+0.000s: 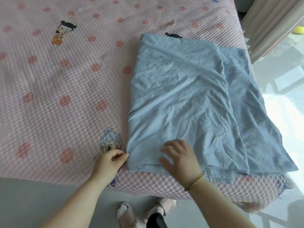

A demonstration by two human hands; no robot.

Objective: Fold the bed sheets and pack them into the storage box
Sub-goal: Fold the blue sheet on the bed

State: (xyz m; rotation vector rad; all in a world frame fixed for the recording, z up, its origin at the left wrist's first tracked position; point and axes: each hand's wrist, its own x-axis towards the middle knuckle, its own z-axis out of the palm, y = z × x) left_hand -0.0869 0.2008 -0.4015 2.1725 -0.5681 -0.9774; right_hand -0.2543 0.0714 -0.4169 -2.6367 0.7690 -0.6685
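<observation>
- left hand (110,160): fingers curled, pinching near-left corner of pale blue creased bed sheet (181,88)
- right hand (179,158): spread flat on its near edge, blurred
- sheet lies layered beyond both hands; probably light, limp, slippy, so grip the stacked corners
- underneath: pink waffle-textured bed cover (57,79)
- storage box not visible

Creased matt blue cloth sheet (184,99), pink bedspread (57,83) – bumpy quilted fabric, glossy floor (286,104)
</observation>
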